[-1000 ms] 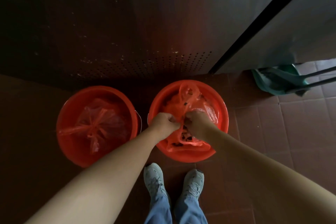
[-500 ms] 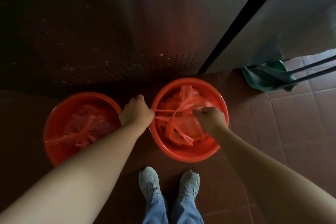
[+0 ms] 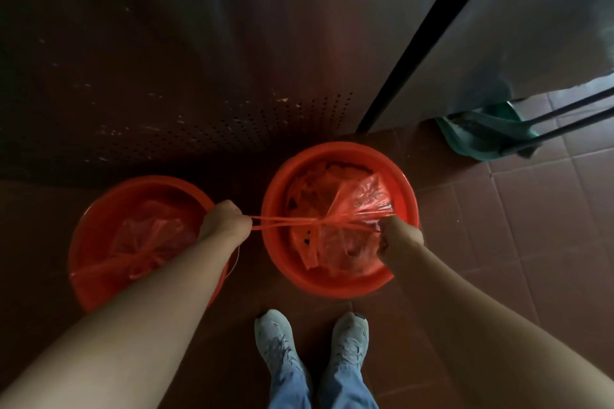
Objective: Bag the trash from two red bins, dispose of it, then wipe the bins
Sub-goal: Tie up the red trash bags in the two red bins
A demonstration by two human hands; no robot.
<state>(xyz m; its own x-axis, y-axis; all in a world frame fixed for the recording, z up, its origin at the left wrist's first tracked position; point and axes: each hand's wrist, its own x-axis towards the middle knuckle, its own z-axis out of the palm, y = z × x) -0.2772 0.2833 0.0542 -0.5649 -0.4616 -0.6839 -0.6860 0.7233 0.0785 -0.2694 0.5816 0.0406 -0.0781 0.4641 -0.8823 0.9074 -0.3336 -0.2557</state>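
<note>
Two red bins stand side by side on the tiled floor. The right bin (image 3: 275, 242) holds a red plastic trash bag (image 3: 345, 242). My left hand (image 3: 226, 226) grips one stretched bag handle between the bins. My right hand (image 3: 400, 236) grips the other handle over the bin's right rim. The handles are pulled taut across a knot at the bag's middle. The left bin (image 3: 96, 222) holds a second red bag (image 3: 146, 242) that is tied shut; my left forearm crosses its right side.
A dark perforated metal panel (image 3: 199, 129) rises just behind the bins. A grey door or wall panel (image 3: 515, 26) stands at the right, with a green dustpan (image 3: 481, 136) and black handles on the floor beside it. My shoes (image 3: 312, 342) are just in front of the right bin.
My hands started together over the right bag, then drew apart: the left moved left past the bin's rim, the right moved right, and the bag handles stretched taut into a knot.
</note>
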